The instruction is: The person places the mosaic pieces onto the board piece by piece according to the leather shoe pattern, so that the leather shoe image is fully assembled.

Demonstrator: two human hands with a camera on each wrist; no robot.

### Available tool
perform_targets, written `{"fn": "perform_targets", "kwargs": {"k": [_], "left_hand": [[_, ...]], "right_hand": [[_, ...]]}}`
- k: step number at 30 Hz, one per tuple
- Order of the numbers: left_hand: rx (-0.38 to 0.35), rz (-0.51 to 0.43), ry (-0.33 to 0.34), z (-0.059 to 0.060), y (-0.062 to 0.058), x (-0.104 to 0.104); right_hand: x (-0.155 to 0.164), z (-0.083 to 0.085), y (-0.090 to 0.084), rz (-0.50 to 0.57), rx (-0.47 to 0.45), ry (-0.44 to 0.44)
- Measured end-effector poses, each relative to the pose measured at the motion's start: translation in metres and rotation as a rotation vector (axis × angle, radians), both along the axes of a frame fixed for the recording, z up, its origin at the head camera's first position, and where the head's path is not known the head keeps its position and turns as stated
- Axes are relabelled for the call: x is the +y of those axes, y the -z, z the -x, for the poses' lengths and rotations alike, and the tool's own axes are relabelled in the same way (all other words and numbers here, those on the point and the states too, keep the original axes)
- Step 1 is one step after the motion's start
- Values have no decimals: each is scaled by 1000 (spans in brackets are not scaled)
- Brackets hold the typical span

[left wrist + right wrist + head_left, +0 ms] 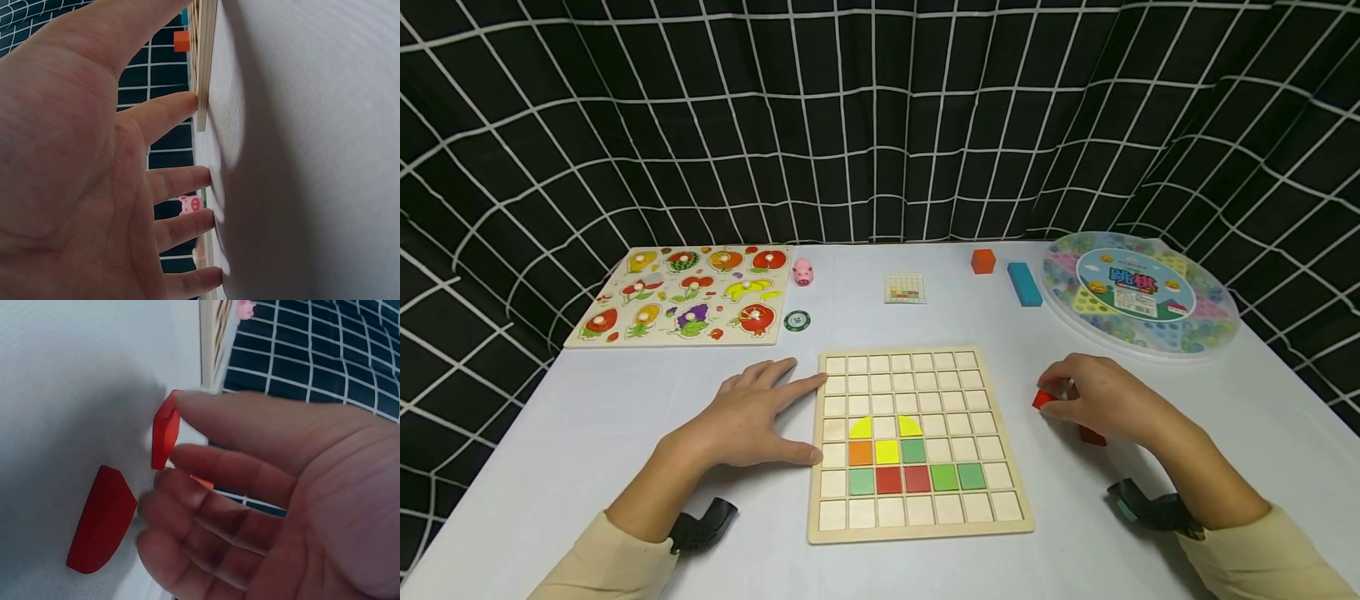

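Note:
A wooden grid board [917, 521] lies in the middle of the white table, with yellow, orange, green and red tiles [887, 452] set in its lower rows. My left hand [775, 400] rests flat on the table, its straight fingers [169, 112] touching the board's left edge [203, 75]. Right of the board, my right hand [1063, 392] pinches a small red tile [165, 434] between thumb and fingers, tilted up off the table. A second red piece [100, 519], rounded on one side, lies flat just beside it [1092, 435].
At the back left lies a fruit peg puzzle [688, 293], with a pink pig [802, 271] and a green chip [797, 320] beside it. A small pattern card [905, 288], orange cube [982, 261], blue block [1024, 283] and round marble box [1138, 292] sit behind. A black checked curtain surrounds the table.

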State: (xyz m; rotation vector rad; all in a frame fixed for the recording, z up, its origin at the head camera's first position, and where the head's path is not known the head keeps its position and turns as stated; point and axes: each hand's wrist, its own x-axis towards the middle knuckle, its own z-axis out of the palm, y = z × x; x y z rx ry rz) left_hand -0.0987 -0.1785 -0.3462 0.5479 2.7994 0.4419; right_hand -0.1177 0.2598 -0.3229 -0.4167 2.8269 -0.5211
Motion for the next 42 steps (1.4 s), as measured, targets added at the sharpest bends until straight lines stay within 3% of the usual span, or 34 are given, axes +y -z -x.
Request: {"fn": "perform_targets", "kwargs": {"k": [5, 14, 20, 26, 33, 42], "left_hand": [[-1, 4, -7, 0, 0, 0], [0, 2, -4, 1, 1, 1], [-1, 3, -6, 1, 1, 2], [-5, 0, -10, 1, 1, 2], [-2, -2, -10, 1, 0, 1], [-3, -7, -9, 0, 1, 0]], "right_hand": [[-2, 1, 3, -14, -1, 0], [-7, 1, -3, 77, -2, -24], [-22, -2, -8, 238, -32, -34], [-49, -9, -12, 383, -131, -103], [-78, -13, -8, 378, -156, -226], [-99, -11, 2, 366, -155, -307]]}}
